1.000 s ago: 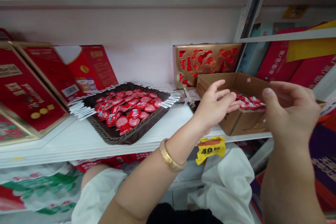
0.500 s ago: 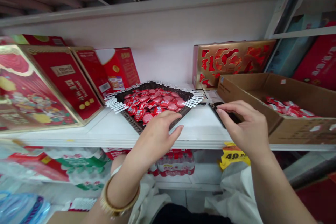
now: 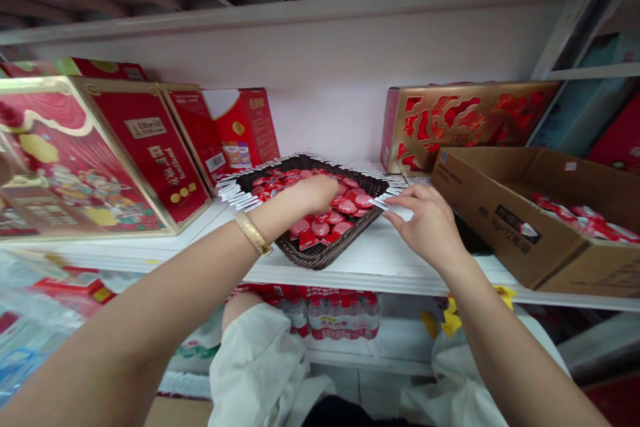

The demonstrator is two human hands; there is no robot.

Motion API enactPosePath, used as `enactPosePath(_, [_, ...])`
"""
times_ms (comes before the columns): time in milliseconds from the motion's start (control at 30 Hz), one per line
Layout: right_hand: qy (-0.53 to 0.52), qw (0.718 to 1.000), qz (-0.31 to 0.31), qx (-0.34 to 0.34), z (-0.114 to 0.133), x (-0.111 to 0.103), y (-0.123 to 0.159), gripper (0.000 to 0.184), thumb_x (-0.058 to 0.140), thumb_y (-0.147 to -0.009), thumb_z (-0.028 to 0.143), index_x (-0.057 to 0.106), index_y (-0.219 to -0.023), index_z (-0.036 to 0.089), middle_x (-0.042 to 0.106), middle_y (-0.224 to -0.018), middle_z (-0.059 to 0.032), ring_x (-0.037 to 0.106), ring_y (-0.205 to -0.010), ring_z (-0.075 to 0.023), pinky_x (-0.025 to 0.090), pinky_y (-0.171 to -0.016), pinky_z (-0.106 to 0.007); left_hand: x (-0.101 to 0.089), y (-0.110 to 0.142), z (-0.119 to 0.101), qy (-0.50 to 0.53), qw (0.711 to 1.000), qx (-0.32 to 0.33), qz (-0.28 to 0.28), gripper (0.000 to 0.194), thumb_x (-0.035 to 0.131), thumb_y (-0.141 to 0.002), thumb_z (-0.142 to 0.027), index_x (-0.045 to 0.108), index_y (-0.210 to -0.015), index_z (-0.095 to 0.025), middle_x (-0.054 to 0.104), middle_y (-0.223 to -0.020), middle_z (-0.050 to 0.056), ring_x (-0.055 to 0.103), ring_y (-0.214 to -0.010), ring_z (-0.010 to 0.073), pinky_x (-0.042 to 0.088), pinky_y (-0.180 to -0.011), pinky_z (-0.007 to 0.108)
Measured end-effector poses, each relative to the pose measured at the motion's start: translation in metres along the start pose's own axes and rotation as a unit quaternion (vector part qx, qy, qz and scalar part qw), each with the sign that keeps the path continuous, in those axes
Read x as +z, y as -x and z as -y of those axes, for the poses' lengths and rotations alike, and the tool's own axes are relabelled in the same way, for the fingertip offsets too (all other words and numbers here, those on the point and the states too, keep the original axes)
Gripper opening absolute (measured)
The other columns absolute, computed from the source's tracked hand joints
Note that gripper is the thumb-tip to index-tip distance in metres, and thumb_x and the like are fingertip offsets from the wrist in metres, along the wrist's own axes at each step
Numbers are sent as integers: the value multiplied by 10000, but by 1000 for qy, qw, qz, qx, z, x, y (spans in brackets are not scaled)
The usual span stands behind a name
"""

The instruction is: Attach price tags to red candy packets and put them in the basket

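Observation:
A dark wicker basket (image 3: 320,255) holding several small red packets (image 3: 345,207) sits on a white shelf (image 3: 380,267). My left hand (image 3: 315,192), with a gold bracelet on the wrist, reaches into the basket among the packets; its fingers are hidden behind the hand. My right hand (image 3: 425,223) rests at the basket's right rim, fingers curled against the white paper fringe (image 3: 387,200) there. An open cardboard box (image 3: 505,227) with more red packets (image 3: 575,213) stands to the right of that hand.
Red and gold gift boxes (image 3: 100,153) lean at the left, and a gold cut-out box (image 3: 465,120) stands behind the carton. Below the shelf are bottles (image 3: 340,313) and a yellow price tag (image 3: 453,317). My white-trousered knees show at the bottom.
My left hand has moved from the shelf's front edge into the basket. My right hand has shifted left from a dark tray to the basket's right rim. The view moved left.

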State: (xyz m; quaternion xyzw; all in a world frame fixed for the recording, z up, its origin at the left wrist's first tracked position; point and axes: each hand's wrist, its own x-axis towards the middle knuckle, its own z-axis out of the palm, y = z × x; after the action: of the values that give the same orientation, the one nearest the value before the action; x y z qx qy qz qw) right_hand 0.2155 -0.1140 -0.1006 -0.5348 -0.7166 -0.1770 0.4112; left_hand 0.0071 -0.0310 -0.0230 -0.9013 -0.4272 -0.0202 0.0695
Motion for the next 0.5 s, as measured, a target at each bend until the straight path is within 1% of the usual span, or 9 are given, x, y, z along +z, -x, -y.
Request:
enactPosePath(100, [10, 1000, -3, -5, -2, 3, -1, 97, 726, -816, 259, 794, -870, 217, 676, -840, -74, 595, -819, -240, 463, -789, -391, 5, -1, -3, -1, 1000, 1, 8, 333, 610, -761, -81, 762, -1047, -159, 770, -956, 146, 698, -871, 272, 456, -790, 303])
enactPosePath(167, [7, 1000, -13, -12, -2, 3, -3, 103, 706, -836, 272, 796, -845, 222, 671, -809, -68, 587, -783, -226, 456, -770, -381, 6, 1, -3, 12, 1000, 5, 3, 316, 594, -755, -55, 771, -998, -154, 769, -936, 142, 695, -863, 264, 448, -778, 295])
enactPosePath(267, [-29, 998, -46, -6, 2, 2, -8, 134, 680, -856, 287, 794, -823, 225, 682, -796, -65, 591, -746, -206, 459, -743, -357, 5, 5, 1, 52, 998, 10, -18, 221, 612, -774, -106, 766, -922, -161, 766, -859, 112, 682, -793, 232, 443, -731, 279])
enactPosePath(333, [-78, 994, -73, 10, 8, -1, -10, 146, 665, -863, 280, 788, -818, 215, 704, -794, -62, 609, -730, -194, 472, -735, -344, 3, 9, 4, 90, 995, 4, -48, 182, 576, -830, -171, 748, -884, -144, 756, -848, 110, 671, -765, 217, 447, -705, 277])
enactPosePath(367, [-110, 990, -84, 23, 11, -5, -10, 147, 659, -864, 277, 785, -826, 209, 719, -799, -60, 620, -720, -188, 481, -723, -337, 1, 11, 4, 110, 992, -3, -68, 209, 539, -865, -203, 733, -892, -130, 751, -861, 116, 667, -763, 212, 451, -692, 276])
enactPosePath(433, [-178, 976, -107, 58, 18, -14, -7, 132, 671, -854, 275, 782, -846, 203, 746, -813, -52, 635, -690, -173, 497, -683, -317, -3, 20, 1, 149, 983, -19, -107, 299, 428, -931, -240, 691, -981, -106, 738, -891, 120, 665, -745, 188, 465, -652, 262])
enactPosePath(467, [-211, 967, -119, 82, 21, -19, -2, 120, 686, -842, 276, 783, -854, 207, 756, -822, -45, 641, -678, -165, 502, -663, -305, -5, 27, -4, 202, 971, -27, -126, 329, 382, -949, -249, 661, -1041, -101, 729, -883, 110, 662, -713, 171, 470, -623, 251])
enactPosePath(500, [-243, 955, -131, 108, 24, -25, 3, 106, 705, -828, 276, 785, -857, 213, 763, -828, -38, 648, -671, -159, 508, -648, -293, -7, 35, -10, 283, 948, -31, -139, 338, 360, -957, -257, 630, -1090, -102, 716, -838, 89, 652, -658, 152, 470, -584, 238])
